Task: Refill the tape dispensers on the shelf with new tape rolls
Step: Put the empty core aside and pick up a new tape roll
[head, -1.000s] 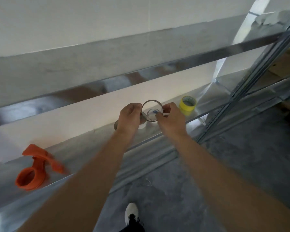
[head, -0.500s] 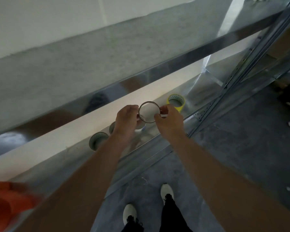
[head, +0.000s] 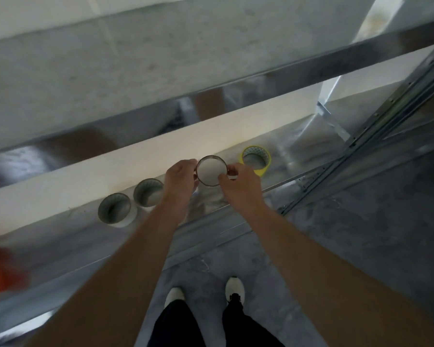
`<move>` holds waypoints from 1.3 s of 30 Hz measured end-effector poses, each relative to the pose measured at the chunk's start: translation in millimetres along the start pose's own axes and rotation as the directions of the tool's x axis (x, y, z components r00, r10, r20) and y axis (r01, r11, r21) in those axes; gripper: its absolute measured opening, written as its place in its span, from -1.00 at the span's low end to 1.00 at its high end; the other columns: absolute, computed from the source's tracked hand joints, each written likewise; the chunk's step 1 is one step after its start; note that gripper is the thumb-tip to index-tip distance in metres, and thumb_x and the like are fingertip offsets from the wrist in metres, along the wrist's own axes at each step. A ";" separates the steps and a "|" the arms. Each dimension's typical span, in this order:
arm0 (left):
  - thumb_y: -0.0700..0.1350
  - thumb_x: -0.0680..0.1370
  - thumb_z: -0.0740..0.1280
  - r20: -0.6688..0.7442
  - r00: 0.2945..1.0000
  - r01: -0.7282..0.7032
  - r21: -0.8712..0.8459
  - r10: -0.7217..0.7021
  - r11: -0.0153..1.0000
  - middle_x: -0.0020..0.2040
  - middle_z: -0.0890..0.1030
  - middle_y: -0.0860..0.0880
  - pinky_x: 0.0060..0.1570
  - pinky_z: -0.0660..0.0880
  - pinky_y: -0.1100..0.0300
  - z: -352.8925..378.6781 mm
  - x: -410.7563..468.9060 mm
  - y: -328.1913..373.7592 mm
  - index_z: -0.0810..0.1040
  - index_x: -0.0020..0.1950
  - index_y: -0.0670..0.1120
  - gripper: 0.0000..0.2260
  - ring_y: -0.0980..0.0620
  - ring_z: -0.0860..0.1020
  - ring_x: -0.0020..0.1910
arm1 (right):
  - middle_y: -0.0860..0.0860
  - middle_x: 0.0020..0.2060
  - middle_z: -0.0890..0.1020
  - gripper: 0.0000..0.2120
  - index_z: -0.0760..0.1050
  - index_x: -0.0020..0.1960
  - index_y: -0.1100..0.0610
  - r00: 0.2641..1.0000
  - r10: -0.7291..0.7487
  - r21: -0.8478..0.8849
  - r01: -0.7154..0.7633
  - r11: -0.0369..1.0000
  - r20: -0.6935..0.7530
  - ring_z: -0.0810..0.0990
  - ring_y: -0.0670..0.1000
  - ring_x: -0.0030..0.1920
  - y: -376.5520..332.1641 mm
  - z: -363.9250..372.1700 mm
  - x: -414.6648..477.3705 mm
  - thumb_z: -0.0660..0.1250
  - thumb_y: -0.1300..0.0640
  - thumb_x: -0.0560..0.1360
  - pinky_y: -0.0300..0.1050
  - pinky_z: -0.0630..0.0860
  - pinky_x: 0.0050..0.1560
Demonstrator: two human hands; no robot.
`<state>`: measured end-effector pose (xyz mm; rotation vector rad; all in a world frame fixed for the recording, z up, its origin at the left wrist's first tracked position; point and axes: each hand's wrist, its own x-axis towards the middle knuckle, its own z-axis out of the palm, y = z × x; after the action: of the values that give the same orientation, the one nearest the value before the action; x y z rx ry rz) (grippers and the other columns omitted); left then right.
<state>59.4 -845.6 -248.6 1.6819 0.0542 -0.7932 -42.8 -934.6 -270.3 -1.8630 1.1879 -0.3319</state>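
Note:
A thin clear tape roll is held above the metal shelf, pinched on its left side by my left hand and on its right side by my right hand. Its round opening faces the camera. Two pale tape rolls stand on the shelf to the left of my hands. A yellow tape roll stands just right of them. A blurred orange tape dispenser shows at the far left edge.
An upper metal shelf overhangs the one I work at. A perforated steel upright runs diagonally at the right. Below are the grey concrete floor and my two feet in white shoes.
The view has tipped downward and shifted right, so the orange dispenser slid to the left edge and two pale rolls came into sight. Both hands keep their hold on the clear roll.

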 end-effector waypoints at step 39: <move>0.16 0.44 0.30 0.013 0.989 -0.149 0.121 0.149 0.981 0.05 0.71 0.04 0.35 0.56 -0.22 49.1 41.1 2.6 0.68 -0.06 0.10 -0.76 -0.13 0.66 0.20 | -0.12 -0.25 0.67 -0.89 0.60 -0.15 -0.05 1.000 0.025 0.223 -0.026 0.974 0.004 0.67 0.00 -0.20 34.1 -29.2 64.2 0.35 0.14 0.45 0.10 0.68 -0.05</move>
<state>69.0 -905.1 -270.4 1.7762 -0.1241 -0.6986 -48.7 -1009.0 -294.1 -1.6514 1.1240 -0.4318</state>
